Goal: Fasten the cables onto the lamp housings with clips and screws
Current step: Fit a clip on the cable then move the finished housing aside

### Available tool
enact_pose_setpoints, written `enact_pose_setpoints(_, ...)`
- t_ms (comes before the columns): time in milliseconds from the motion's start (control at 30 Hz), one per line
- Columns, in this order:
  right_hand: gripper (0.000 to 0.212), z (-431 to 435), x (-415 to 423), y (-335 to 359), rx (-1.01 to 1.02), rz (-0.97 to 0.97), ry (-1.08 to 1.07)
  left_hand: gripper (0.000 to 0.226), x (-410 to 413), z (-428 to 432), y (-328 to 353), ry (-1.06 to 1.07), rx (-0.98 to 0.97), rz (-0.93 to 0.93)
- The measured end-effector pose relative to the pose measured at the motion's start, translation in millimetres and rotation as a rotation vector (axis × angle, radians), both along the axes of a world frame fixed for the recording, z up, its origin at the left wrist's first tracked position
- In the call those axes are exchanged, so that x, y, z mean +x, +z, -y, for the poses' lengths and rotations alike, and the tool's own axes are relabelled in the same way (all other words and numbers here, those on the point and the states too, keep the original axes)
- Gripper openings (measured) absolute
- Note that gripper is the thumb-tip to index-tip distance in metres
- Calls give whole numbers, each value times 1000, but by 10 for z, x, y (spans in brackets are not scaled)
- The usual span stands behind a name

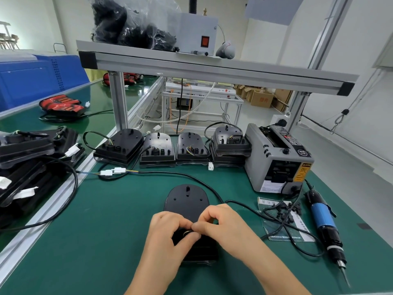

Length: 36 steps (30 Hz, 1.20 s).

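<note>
Our left hand [168, 233] and right hand [223, 222] meet over the near half of the lamp housing [187, 199]. The fingers of both are curled, pinching a small dark piece [188, 232] against it; we cannot tell whether it is a clip. The housing lies flat on the green surface [106, 220], rounded end pointing away. A black cable [170, 173] curves from behind the right hand around the housing's far side and off to the left. Right of the housing lie loose black clips [291, 211] and, farther right, a blue screwdriver [325, 220]. Beyond the housing stands a row of housings [157, 150], with a grey tape dispenser [274, 158] at its right end.
</note>
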State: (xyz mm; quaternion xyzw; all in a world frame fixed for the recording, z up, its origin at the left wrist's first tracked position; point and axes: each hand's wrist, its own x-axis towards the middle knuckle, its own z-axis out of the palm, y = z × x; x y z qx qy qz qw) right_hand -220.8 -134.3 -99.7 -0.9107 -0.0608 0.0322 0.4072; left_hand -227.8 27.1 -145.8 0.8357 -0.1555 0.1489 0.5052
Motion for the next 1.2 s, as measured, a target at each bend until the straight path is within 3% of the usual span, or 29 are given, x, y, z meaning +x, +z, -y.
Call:
enact_pose_setpoints(100, 9, 32, -8, 42, 28, -32, 74, 32, -7, 19, -6, 21, 5, 23)
enact_pose_setpoints(267, 16, 89, -7, 74, 160, -62, 116, 28, -16, 19, 24, 16, 11, 6)
enact_pose_setpoints(533, 18, 48, 21, -21, 66, -71, 31, 32, -54, 1, 20, -5, -29, -30)
enact_pose_setpoints(800, 19, 8, 32, -19, 98, -43, 18, 40, -28, -71, -74, -35, -18, 95)
enact_pose_setpoints(967, 21, -44, 24, -66, 40, 13, -39, 32, -6, -83, -71, -76, -45, 106)
enact_pose_setpoints(1100, 23, -51, 45, -111, -15, -28, -60, 36, 6, -92, -25, -121, -26, 76)
enact_pose_setpoints(1200, 24, -47, 44, -109, -28, -60, -79, 26, 11, -89, 37, -128, 21, 79)
